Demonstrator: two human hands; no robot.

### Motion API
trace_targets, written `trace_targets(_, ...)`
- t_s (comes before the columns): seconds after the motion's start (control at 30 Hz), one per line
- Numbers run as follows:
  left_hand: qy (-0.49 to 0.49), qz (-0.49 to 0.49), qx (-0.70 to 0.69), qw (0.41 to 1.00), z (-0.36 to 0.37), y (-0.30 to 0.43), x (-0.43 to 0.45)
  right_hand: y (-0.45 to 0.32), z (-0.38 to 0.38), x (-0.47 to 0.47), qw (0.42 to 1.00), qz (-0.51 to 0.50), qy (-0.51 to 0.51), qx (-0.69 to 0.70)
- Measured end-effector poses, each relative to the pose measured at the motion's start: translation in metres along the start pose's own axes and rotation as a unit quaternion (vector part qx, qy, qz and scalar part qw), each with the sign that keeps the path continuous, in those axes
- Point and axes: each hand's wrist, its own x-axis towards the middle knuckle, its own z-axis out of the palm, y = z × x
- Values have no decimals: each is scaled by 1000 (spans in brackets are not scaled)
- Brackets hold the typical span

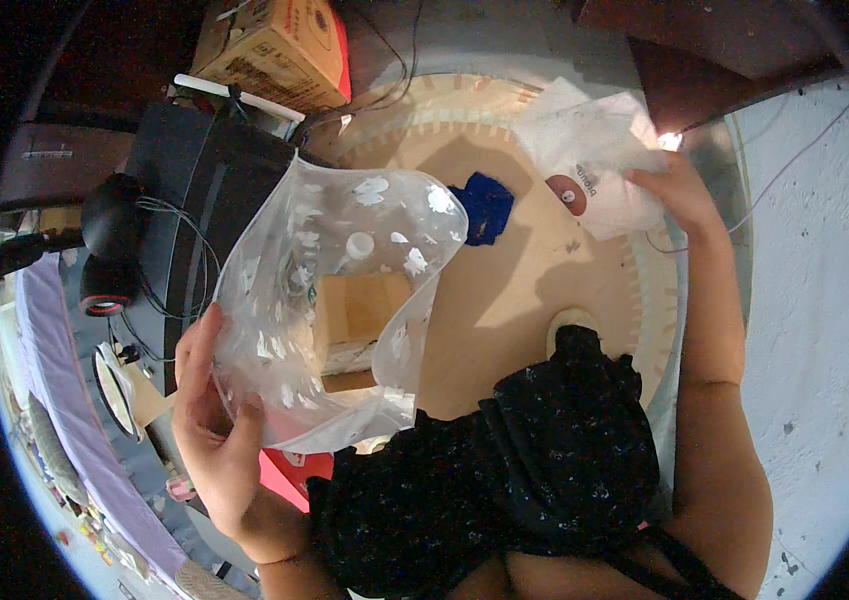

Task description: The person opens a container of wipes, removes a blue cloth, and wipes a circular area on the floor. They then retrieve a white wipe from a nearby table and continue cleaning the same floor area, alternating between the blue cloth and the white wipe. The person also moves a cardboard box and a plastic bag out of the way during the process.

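At the lower left, my left hand (pixel 218 442) grips the edge of a translucent plastic sheet (pixel 267 292) with white patches. Through it show a cardboard box (pixel 361 311) and a small white bottle cap (pixel 359 245). Over at the upper right, my right hand (pixel 676 187) holds a thin white bag (pixel 604 150) with a brown round print and some writing, its fingers partly hidden by the bag. A crumpled dark blue cloth (pixel 486 208) lies on the light brown floor mat (pixel 484 315) between the hands.
A cardboard carton (pixel 274 49) stands at the upper left, near a black cabinet (pixel 184 180). Loose cables, a black speaker (pixel 106 240) and a round mirror (pixel 115 390) are at the left. Below the sheet is a red box (pixel 297 476). A pale wall (pixel 814 315) bounds the right side.
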Motion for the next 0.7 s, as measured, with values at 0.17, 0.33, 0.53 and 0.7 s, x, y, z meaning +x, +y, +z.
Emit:
trace_targets(0.17, -27, 4, -6, 1000, 15, 6, 9, -100, 13, -64, 956, -286, 36, -60)
trace_targets(0.33, -27, -5, 4, 1000, 13, 10, 2, -194, 79, -89, 637, -688, 62, -342)
trace_targets(0.53, -38, -7, -10, 999, 18, 12, 7, -217, 153, -106, 550, -744, -90, -370)
trace_targets(0.7, -34, 4, -22, 999, 12, 6, 2, -186, 241, -113, 546, -704, -191, -413)
